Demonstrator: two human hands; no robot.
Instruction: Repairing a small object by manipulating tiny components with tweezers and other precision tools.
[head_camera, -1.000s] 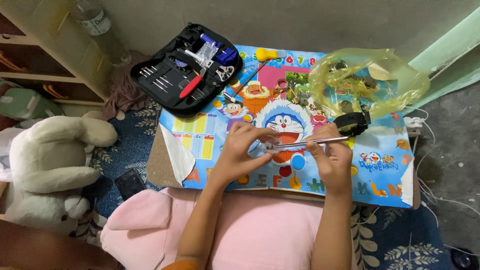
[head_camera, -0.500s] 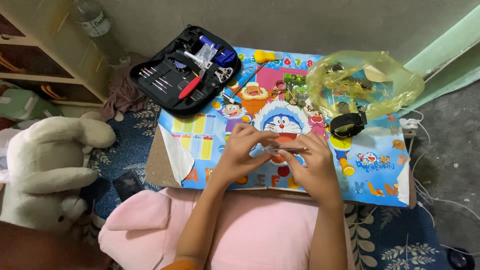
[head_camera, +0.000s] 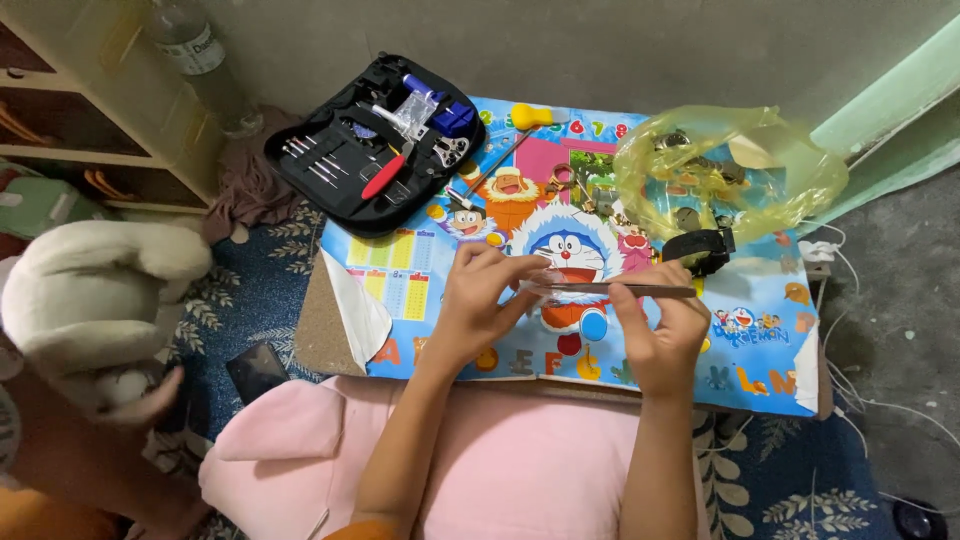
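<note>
My left hand (head_camera: 482, 300) is cupped over the cartoon-printed table (head_camera: 420, 290), its fingers pinching something small that I cannot make out. My right hand (head_camera: 660, 335) holds thin metal tweezers (head_camera: 610, 289) lying level, tips pointing left into the left hand's fingers. Both hands hover over the middle of the table, above a blue cartoon cat picture. A black watch (head_camera: 697, 249) lies just beyond the right hand.
An open black tool case (head_camera: 375, 140) with small tools sits at the table's far left corner. A yellow plastic bag (head_camera: 725, 170) of parts lies far right. A yellow-handled tool (head_camera: 530, 120) lies between them. A white plush toy (head_camera: 85, 300) and a bottle (head_camera: 200, 60) are left; pink cushion (head_camera: 500, 460) below.
The right hand has slid back to the right along the tweezers, and the two hands are a little further apart than half a second ago. The left hand stays put.
</note>
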